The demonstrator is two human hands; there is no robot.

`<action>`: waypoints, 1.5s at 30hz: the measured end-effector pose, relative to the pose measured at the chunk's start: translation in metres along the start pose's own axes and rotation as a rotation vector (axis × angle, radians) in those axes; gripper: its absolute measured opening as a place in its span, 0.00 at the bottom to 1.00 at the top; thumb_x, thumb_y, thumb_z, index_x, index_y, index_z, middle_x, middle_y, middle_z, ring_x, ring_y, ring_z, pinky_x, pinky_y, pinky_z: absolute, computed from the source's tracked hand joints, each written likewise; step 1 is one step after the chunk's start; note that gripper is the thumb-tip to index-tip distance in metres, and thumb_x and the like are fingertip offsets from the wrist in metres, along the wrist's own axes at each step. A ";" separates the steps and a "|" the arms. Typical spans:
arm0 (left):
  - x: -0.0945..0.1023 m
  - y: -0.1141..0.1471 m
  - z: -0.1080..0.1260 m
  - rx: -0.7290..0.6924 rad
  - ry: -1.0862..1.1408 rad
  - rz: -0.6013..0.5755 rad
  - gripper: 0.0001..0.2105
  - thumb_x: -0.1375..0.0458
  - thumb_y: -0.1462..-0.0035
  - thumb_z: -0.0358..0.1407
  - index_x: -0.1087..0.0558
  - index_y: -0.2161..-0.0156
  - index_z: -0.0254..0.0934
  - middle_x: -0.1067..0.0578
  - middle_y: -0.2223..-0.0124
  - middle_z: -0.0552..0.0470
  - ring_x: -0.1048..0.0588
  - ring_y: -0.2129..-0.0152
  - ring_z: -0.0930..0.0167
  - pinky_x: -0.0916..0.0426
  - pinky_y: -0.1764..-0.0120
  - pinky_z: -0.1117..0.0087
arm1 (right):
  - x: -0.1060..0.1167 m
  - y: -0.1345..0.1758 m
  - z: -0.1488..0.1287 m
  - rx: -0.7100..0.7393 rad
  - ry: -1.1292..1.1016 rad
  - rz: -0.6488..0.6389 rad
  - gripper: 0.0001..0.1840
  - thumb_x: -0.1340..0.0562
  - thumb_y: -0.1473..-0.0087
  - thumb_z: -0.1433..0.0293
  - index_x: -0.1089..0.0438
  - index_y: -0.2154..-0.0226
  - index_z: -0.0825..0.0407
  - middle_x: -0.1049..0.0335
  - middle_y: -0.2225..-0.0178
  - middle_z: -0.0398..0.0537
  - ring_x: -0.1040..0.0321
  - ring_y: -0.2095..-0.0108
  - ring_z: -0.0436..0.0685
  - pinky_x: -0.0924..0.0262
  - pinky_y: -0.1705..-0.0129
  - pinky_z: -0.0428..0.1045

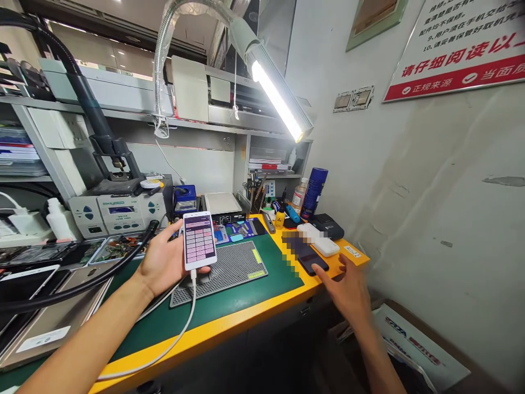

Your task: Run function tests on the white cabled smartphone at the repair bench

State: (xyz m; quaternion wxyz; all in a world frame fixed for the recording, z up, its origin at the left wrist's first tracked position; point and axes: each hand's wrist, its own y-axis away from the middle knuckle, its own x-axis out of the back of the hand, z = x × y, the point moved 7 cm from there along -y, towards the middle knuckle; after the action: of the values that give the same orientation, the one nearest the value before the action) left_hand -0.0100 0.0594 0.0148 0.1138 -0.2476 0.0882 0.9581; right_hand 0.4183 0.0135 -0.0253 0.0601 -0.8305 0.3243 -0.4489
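My left hand is closed around a white smartphone, held upright over the bench with its lit screen toward me. The screen shows a grid of pinkish cells. A white charging cable runs from the phone's bottom edge down over the front of the bench. At the bench's right end, my right hand is open, thumb and fingers apart. One fingertip is at the near corner of a black phone; whether they touch, I cannot tell. Part of that phone's surroundings is pixelated.
A grey perforated mat lies on the green work mat. Beyond the black phone are a white box, a blue spray can and small bottles. A lit lamp hangs overhead; a black hose crosses at left.
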 end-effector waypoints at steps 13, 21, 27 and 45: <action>-0.002 0.002 0.003 -0.020 0.007 -0.005 0.25 0.51 0.32 0.48 0.31 0.40 0.32 0.24 0.46 0.35 0.21 0.59 0.52 0.21 0.67 0.45 | -0.013 -0.075 0.019 0.092 0.165 -0.113 0.43 0.39 0.46 0.44 0.34 0.38 0.55 0.25 0.45 0.60 0.29 0.46 0.72 0.35 0.47 0.61; -0.002 0.004 0.003 -0.011 0.028 0.002 0.26 0.51 0.32 0.47 0.32 0.39 0.31 0.24 0.46 0.33 0.21 0.59 0.51 0.21 0.67 0.45 | -0.007 -0.068 0.022 0.053 0.142 -0.108 0.43 0.38 0.47 0.45 0.34 0.39 0.56 0.24 0.48 0.60 0.27 0.49 0.70 0.34 0.49 0.59; -0.001 0.003 0.002 -0.004 0.011 -0.007 0.27 0.51 0.32 0.48 0.33 0.37 0.30 0.23 0.47 0.32 0.20 0.58 0.50 0.21 0.64 0.43 | 0.000 -0.080 0.033 0.000 0.025 -0.109 0.57 0.38 0.51 0.39 0.44 0.32 0.61 0.28 0.43 0.66 0.29 0.44 0.71 0.36 0.45 0.59; 0.000 0.004 0.003 0.001 0.054 0.028 0.27 0.52 0.31 0.47 0.35 0.35 0.32 0.21 0.54 0.34 0.19 0.63 0.55 0.20 0.65 0.49 | -0.019 -0.164 0.040 -0.008 -0.019 -0.240 0.56 0.32 0.53 0.45 0.41 0.33 0.63 0.32 0.39 0.71 0.31 0.42 0.73 0.37 0.44 0.59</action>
State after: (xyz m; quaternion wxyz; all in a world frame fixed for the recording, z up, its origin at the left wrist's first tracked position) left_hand -0.0119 0.0566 0.0176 0.0979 -0.2721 0.0950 0.9526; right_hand 0.5217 0.1457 0.0017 0.0056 -0.8678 0.2238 -0.4435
